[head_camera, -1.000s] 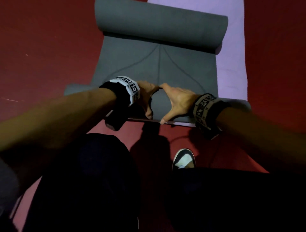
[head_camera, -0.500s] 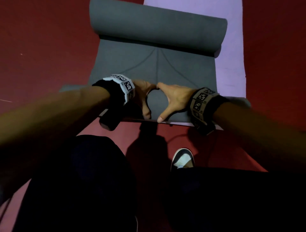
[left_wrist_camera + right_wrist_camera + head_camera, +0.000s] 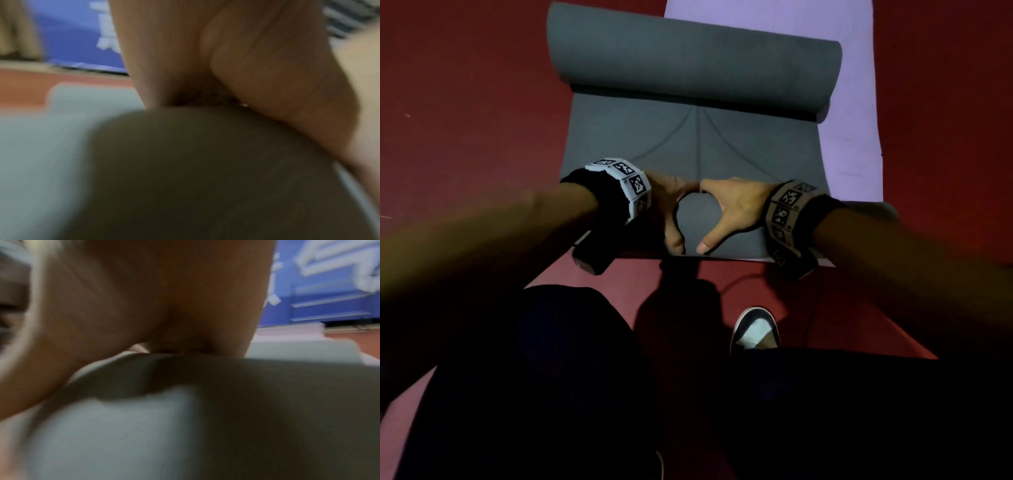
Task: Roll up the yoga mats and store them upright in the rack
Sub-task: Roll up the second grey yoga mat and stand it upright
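Both hands on the near roll of the grey yoga mat, thumbs toward the person.

Left hand and right hand sit side by side on the near rolled end of the grey yoga mat, each curved over it with the thumb on the near side and the fingers wrapped over the far side, out of sight; index tips nearly meet. That mat lies on the red floor, rolled at its far end too, flat between the two rolls. It partly overlaps a lilac mat spread flat beneath and to the right. Marker-printed wristbands circle both wrists. One shoe shows below the hands. Wrist views are blurred: palm against grey mat.
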A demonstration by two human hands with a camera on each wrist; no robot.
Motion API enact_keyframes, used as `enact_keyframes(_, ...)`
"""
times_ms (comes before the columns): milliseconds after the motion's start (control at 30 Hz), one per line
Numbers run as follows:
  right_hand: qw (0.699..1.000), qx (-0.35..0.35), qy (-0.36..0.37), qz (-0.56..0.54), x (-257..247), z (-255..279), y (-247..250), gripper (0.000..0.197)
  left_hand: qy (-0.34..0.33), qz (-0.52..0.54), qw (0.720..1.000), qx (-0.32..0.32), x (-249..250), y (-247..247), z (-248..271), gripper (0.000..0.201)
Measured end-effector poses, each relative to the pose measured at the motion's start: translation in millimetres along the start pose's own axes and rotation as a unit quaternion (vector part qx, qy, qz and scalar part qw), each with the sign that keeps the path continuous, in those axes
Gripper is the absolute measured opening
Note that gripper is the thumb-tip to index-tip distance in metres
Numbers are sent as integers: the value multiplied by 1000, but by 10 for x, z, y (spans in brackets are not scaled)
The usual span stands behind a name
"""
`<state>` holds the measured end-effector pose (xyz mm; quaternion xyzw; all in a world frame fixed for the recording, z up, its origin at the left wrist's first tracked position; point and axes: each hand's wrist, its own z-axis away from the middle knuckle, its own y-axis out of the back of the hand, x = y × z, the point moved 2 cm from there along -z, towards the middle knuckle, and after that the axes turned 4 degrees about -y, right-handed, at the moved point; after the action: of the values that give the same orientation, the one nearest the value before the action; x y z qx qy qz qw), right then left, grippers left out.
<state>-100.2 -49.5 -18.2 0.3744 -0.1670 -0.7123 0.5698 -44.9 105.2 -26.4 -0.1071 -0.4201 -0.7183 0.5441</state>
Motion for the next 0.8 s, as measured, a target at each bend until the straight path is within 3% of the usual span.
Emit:
enact_keyframes(133,999,4,-1,45,19,4,-147,111,27,12,999,-24,-40,-30,-14,82)
enact_keyframes(200,999,14,-6,44,54,4,-129,105,20,-5,1000,-6,-25,-76,-38,78)
enact_keyframes(267,1000,12,-15,21,98,6,-58,94,8,-51,998,32,50,-86,-20,88)
enact_keyframes(333,1000,-2,-26,-6,136,4,18,85,-1,-124,992,29,125,-76,-15,104)
enact_keyframes(400,999,-16,-31,-11,144,-4,67,79,17,-160,986,30,147,-51,-33,104)
enact_keyframes(500,999,-18,-25,-34,116,5,47,80,26,-125,991,32,78,-15,-26,85)
enact_keyframes(600,1000,3,-8,1,51,24,-58,104,17,-8,1000,-17,-22,-8,0,68)
enact_keyframes(667,999,21,1,40,53,22,-133,115,7,29,999,-29,-43,20,2,68)
enact_keyframes(800,998,53,-3,46,94,15,-79,93,29,-9,999,-12,-20,-22,-48,79)
